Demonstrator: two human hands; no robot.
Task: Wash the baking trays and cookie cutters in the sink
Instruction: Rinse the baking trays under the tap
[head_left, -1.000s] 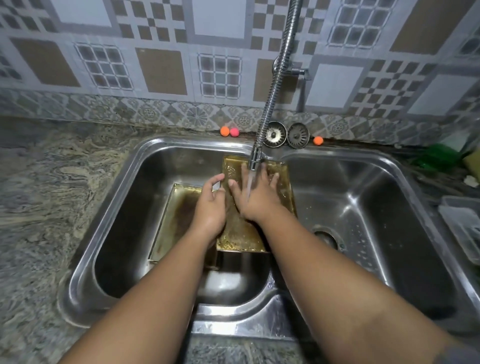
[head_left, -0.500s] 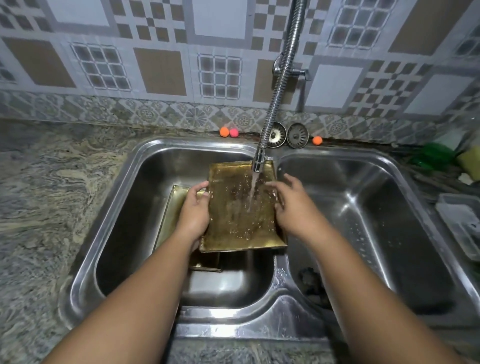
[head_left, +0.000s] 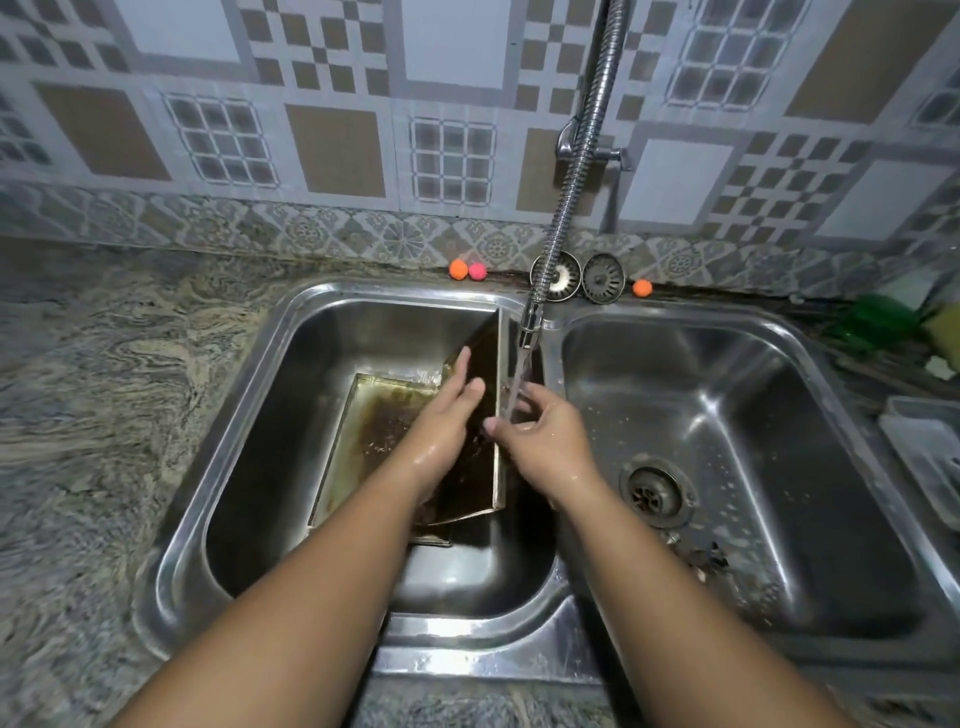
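Both forearms reach in from the near edge over the front rim of the sink (head_left: 467, 660), wet with drops; the left hand (head_left: 447, 410) lies flat and open on the dark, stained inner face of the tray (head_left: 483, 467), fingers straight and close together, pointing up and away, pressing on the metal; the right hand (head_left: 540, 431) grips the same tray by its right rim, thumb hooked over the edge on the near side, the other fingers curled round behind where they are partly hidden; the tray stands on its edge, tilted, in the left basin, close against the divider between the two basins; under it a second tray (head_left: 374, 431) lies flat on the basin floor, brown-stained inside, with its near right corner covered by the standing tray; water runs from the tap nozzle (head_left: 527, 332) straight down onto the right hand's fingers and the tray's rim; in the right basin sits the drain (head_left: 654, 491), with dark scraps (head_left: 706, 561) just in front of it; a white rack (head_left: 924, 452) rests on the counter at the far right; behind the sink, two strainers (head_left: 602, 278) lean against the wall beside the hose, an orange ball (head_left: 458, 269) and a pink ball (head_left: 477, 270) touch each other to their left, and another orange ball (head_left: 642, 287) lies to their right.
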